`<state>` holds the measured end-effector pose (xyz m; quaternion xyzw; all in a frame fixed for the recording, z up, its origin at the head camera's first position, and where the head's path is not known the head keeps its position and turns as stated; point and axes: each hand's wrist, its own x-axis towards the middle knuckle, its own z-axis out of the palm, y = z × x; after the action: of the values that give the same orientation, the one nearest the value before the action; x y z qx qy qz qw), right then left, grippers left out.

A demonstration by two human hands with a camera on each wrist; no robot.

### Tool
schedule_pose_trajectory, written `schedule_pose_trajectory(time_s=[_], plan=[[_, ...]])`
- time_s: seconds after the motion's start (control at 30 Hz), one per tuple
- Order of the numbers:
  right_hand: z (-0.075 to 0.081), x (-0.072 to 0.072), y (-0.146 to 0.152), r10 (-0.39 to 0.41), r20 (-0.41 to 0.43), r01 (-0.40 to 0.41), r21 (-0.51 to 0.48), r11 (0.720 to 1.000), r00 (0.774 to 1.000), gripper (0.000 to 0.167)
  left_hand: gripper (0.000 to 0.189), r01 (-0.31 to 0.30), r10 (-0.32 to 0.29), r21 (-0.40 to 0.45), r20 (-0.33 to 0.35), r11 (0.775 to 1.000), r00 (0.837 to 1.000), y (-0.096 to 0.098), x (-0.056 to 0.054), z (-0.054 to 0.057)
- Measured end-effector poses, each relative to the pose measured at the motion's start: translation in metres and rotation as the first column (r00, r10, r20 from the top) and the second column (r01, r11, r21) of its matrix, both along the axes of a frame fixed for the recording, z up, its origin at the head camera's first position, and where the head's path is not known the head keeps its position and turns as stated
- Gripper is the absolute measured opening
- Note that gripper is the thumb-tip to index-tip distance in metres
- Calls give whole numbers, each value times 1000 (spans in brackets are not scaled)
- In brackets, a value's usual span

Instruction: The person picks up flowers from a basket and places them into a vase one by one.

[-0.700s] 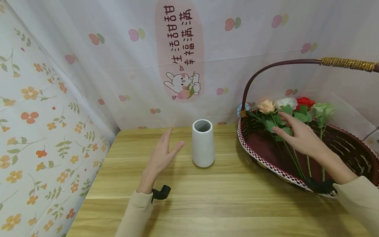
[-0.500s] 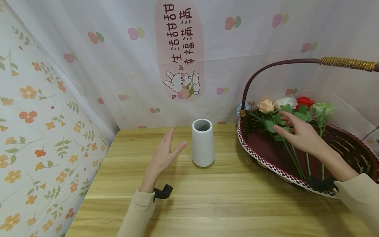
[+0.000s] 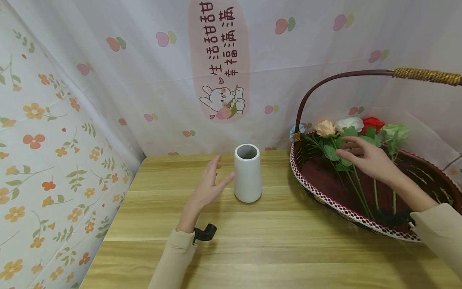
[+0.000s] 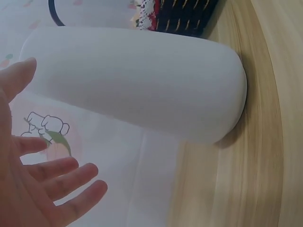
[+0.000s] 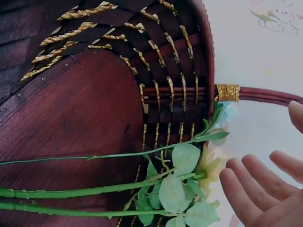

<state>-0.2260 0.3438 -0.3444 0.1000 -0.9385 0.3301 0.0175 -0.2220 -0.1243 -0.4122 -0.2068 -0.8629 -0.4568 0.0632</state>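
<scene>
A white vase (image 3: 248,180) stands upright on the wooden table. My left hand (image 3: 209,186) is just left of it, thumb and fingers spread apart and holding nothing; the left wrist view shows the palm side of that hand (image 4: 42,179) beside the vase (image 4: 137,80). Over the basket (image 3: 325,202) on the right, my right hand (image 3: 369,160) hovers with fingers extended, near the stems and leaves. Lying in the basket are artificial roses: peach (image 3: 325,128), white (image 3: 348,125), red (image 3: 373,123) and pale green (image 3: 395,132). A light blue flower (image 3: 296,132) is partly hidden behind the basket handle.
The dark red basket handle (image 3: 341,75), wrapped in gold cord, arches above the flowers. A printed curtain (image 3: 144,80) hangs right behind the table (image 3: 231,249), and a floral cloth (image 3: 54,168) borders its left side.
My left hand has moved right, closer to the vase. My right hand has shifted slightly to the right over the flowers. The vase and basket stay in place.
</scene>
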Motion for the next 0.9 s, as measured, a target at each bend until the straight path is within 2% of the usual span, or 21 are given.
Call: schedule_pose_trajectory(time_s=[0.17,0.37,0.63,0.9], plan=[[0,-4,2,9,-5,-9,21,1000,1000,60,82,40,-40,40,-11,998,999,7,-3,-1],[-3,-8,5,28,-14,-27,51,998,1000,56,83,60,-58,78,-22,995,998,14,-5,-3],[-10,-16,4,79,83,-82,34,996,993,52,87,68,-67,120,-12,990,998,23,-4,-4],[-16,-23,5,103,102,-109,52,993,989,48,86,76,-74,167,-21,983,997,31,-5,-2]])
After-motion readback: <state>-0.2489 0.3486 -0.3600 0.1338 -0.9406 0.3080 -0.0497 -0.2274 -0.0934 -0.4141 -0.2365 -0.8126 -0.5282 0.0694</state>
